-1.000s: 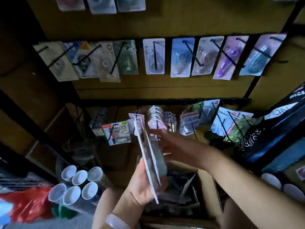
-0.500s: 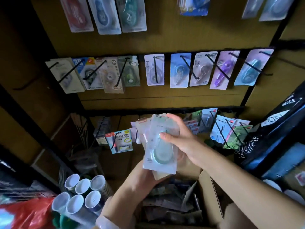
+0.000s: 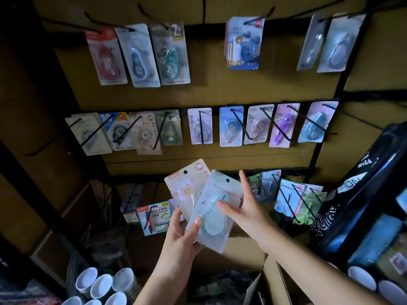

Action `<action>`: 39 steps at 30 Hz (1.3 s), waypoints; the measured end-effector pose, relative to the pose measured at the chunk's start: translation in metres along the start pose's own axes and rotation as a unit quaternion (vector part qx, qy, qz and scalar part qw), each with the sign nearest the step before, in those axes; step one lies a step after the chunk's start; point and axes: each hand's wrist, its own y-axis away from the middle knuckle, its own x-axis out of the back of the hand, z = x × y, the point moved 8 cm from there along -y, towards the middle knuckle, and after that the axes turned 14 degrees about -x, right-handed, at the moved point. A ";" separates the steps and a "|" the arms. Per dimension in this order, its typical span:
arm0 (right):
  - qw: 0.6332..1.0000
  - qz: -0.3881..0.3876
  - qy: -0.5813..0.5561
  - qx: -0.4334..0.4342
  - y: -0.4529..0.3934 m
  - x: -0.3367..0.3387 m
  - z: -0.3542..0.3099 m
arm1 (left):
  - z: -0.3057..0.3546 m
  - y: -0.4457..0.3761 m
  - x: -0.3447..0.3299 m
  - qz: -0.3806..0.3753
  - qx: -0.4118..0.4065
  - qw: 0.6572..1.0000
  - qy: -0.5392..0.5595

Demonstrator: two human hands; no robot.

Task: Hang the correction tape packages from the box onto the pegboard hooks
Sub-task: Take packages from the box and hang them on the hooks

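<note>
Above the open box (image 3: 259, 280), L hand (image 3: 179, 241) pinches two fanned correction tape pkgs: mint pkg (image 3: 214, 213) over peach pkg (image 3: 188, 190). R hand (image 3: 246, 209), fingers spread, thumb on mint. Risk: loose fan slips, or hang hole misses its pegboard hook (image 3: 201, 126).

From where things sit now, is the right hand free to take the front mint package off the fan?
Probably yes. The right hand is open, its fingertips already resting on the mint package, which lies on top of the pink package. Only the left hand's thumb pins its lower edge.
</note>
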 end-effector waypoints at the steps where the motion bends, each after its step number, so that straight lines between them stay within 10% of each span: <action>1: 1.000 0.000 -0.016 -0.008 0.001 0.001 0.001 | 0.001 -0.001 0.001 0.006 0.003 1.000 0.008; 15: 0.995 -0.040 -0.092 -0.010 0.012 0.028 -0.030 | 0.051 -0.037 -0.041 0.092 -0.083 0.987 0.101; 24: 0.988 -0.008 -0.079 0.136 0.024 0.032 -0.096 | 0.096 -0.051 -0.056 0.091 -0.145 0.977 0.123; 39: 0.975 -0.094 -0.079 0.184 0.027 -0.025 -0.122 | 0.143 -0.041 0.000 0.158 -0.209 0.952 -0.156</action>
